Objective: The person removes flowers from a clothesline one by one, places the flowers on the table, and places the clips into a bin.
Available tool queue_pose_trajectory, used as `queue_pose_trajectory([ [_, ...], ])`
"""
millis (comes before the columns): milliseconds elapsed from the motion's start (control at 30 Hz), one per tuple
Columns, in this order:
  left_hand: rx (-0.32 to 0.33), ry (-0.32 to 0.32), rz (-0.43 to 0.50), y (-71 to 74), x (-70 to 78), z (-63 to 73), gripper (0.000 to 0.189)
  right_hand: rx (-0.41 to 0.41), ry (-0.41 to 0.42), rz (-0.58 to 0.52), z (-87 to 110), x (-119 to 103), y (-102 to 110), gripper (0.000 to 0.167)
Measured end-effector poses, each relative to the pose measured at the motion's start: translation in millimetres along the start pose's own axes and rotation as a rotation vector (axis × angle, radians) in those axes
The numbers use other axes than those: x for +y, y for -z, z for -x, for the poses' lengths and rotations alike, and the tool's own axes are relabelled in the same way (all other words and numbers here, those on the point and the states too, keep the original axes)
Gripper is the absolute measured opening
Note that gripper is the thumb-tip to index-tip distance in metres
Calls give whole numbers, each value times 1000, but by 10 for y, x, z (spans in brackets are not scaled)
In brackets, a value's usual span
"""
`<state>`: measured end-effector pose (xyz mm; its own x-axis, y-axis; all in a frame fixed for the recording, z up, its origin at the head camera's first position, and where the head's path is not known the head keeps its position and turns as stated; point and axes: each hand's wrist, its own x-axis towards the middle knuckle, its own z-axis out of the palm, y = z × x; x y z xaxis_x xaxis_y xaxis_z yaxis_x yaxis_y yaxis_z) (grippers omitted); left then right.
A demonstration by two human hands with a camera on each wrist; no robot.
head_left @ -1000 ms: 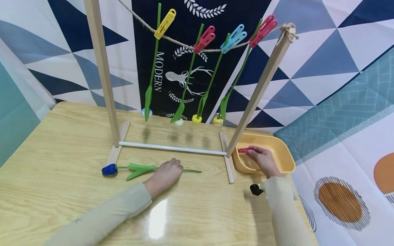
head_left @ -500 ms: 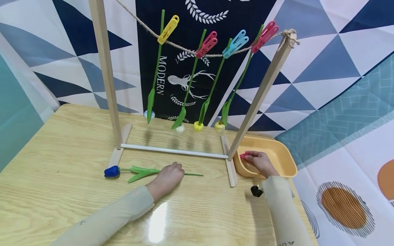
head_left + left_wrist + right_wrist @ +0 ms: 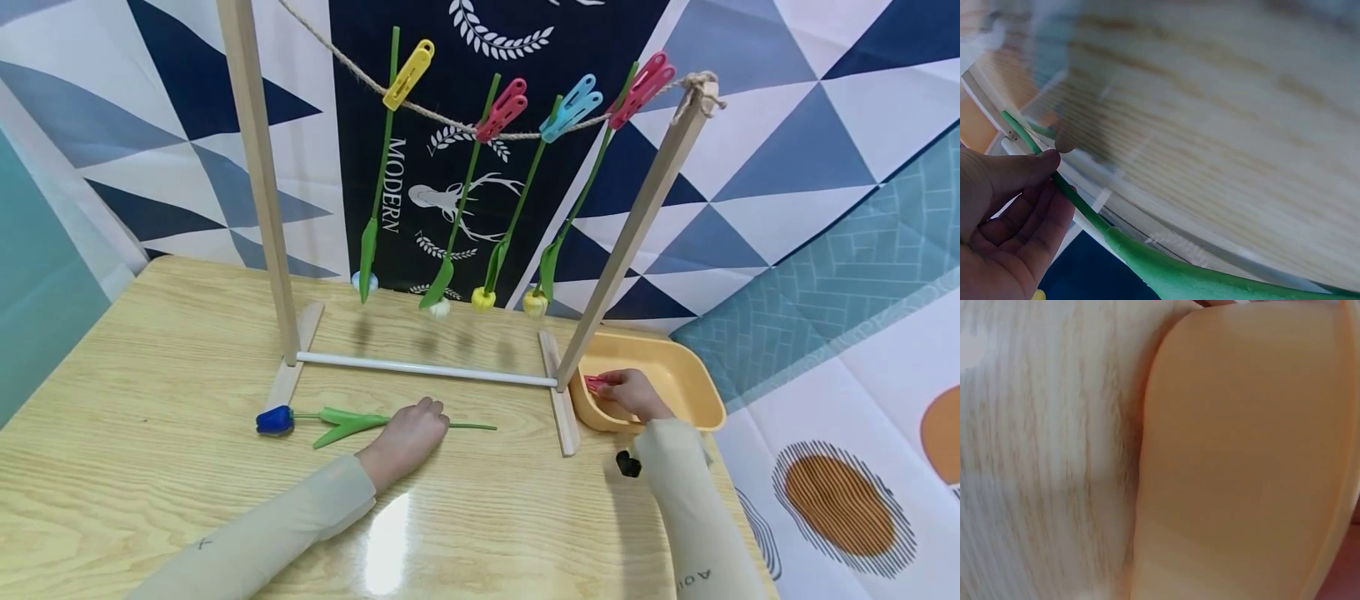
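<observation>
A blue artificial tulip (image 3: 352,421) lies on the table, its flower to the left and its stem to the right. My left hand (image 3: 408,437) pinches the green stem (image 3: 1088,212) between thumb and fingers, as the left wrist view shows. Over the left part of the yellow-orange basin (image 3: 693,375), my right hand (image 3: 636,393) holds a red clothespin (image 3: 595,383), partly hidden by the fingers. The right wrist view is mostly filled by the basin wall (image 3: 1241,450), and little of the hand shows there.
A wooden frame with a right post (image 3: 637,237), left post (image 3: 262,183) and white bar (image 3: 427,367) stands behind the tulip. From its rope (image 3: 352,65) hang several tulips, held by a yellow clothespin (image 3: 408,75), a blue clothespin (image 3: 572,108) and red ones.
The camera view has shifted slightly. My right hand has lowered a little in the basin with the red clothespin, which has turned. The left hand stays on the stem.
</observation>
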<state>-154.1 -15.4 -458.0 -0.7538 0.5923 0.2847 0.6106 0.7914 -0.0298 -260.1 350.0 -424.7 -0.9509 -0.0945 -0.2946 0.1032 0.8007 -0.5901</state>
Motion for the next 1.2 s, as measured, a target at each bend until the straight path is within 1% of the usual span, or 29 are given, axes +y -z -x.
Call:
queue_pose_trajectory([
  [133, 13, 0, 4, -2, -3, 8, 14, 12, 15, 84, -33, -4, -29, 33],
  [200, 18, -3, 4, 1, -4, 11, 14, 18, 10, 124, -46, -4, -42, 32],
  [400, 3, 3, 21, 19, 0, 34, 13, 27, 1, 178, -52, -29, -73, 31],
  [533, -16, 9, 40, 29, 6, 42, 13, 42, 38, 209, -39, -25, -84, 16],
  [600, -21, 8, 52, 31, 8, 39, 13, 60, 58, 230, -30, -21, -80, 14],
  [667, -22, 8, 62, 36, 6, 35, 13, 87, 46, 224, -14, -36, -71, 21],
  [733, -20, 10, 70, 49, 6, 34, 13, 128, 21, 210, 8, -64, -61, 31],
  [800, -15, 11, 75, 69, 8, 33, 13, 180, 3, 177, 50, -113, -47, 39],
  [833, -11, 13, 81, 80, 8, 31, 13, 206, -10, 151, 72, -144, -39, 40],
  [933, -8, 16, 98, 114, 10, 27, 14, 276, -9, 96, 145, -241, -14, 38],
  [1033, -24, 19, 122, 125, 15, 26, 15, 331, -10, 58, 220, -325, 3, 36],
  [1200, -42, 28, 145, 143, 26, 30, 15, 411, 24, 21, 327, -458, 4, 34],
])
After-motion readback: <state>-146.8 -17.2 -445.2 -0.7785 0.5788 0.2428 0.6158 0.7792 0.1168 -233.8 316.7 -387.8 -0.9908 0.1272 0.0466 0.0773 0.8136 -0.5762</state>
